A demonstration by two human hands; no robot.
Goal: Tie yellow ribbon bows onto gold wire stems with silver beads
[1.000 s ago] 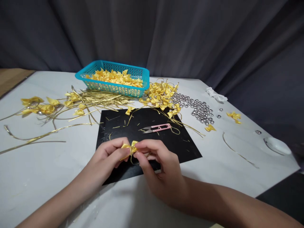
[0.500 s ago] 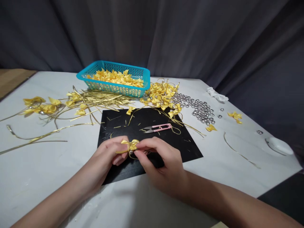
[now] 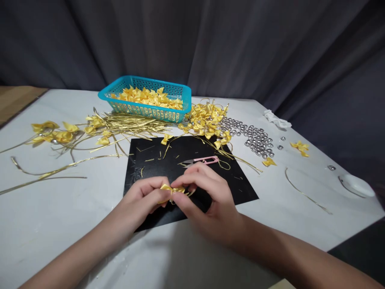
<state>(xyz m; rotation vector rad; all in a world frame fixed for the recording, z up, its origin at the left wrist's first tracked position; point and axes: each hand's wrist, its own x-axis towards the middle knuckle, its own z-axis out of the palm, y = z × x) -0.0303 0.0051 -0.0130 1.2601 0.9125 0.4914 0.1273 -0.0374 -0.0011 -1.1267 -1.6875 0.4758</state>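
Between my two hands is a small yellow ribbon bow [image 3: 178, 189] with gold cord at its middle, held above a black mat [image 3: 192, 149]. My left hand [image 3: 147, 196] is closed, its thumb and fingers pinching the bow's left side. My right hand [image 3: 207, 200] is closed too, thumb and index finger at the bow's centre and cord. A bit of something shiny shows under the bow, largely hidden by the fingertips. Pink-handled thread snips [image 3: 207, 160] lie on the mat just beyond my right hand, which partly covers them.
A blue basket [image 3: 144, 108] of yellow bows stands at the back. Gold cords [image 3: 132, 124] lie before it. Finished-looking bows with cord [image 3: 207, 116] and silver bells or beads [image 3: 258, 140] are piled right. A white dish [image 3: 357, 186] sits near the right edge.
The bow has turned and tilted flatter between my fingers, and the silver piece below it is now mostly covered. My right fingers have shifted up over its centre.
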